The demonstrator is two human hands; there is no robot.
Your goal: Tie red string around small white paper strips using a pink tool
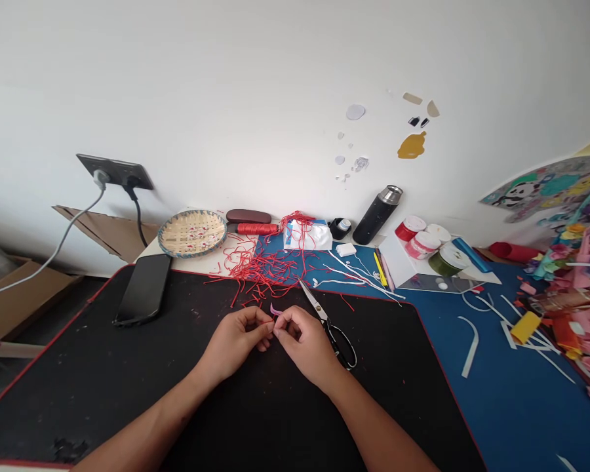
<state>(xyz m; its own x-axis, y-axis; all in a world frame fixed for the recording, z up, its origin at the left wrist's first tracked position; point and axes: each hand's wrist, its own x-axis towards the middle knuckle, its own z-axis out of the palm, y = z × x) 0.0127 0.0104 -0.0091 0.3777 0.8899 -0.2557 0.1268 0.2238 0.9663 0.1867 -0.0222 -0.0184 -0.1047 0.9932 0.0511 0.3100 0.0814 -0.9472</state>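
Observation:
My left hand (240,335) and my right hand (302,341) meet at the fingertips over the black mat, both closed in a pinch. A small curled pink-purple strip (275,311) sticks up between them, by the right thumb and forefinger. A bit of red thread shows at the left fingertips; the rest is hidden by the fingers. Scissors (324,318) with black handles lie just right of my right hand, blades partly behind it. Beyond my hands is a loose heap of cut red threads (263,267).
A black phone (143,290) lies on the mat (177,400) at left. Behind stand a woven basket (191,234), a red thread spool (257,229), a black flask (378,215) and ribbon rolls (423,244). Colourful paper flowers (583,295) crowd the right, near white strips (469,347).

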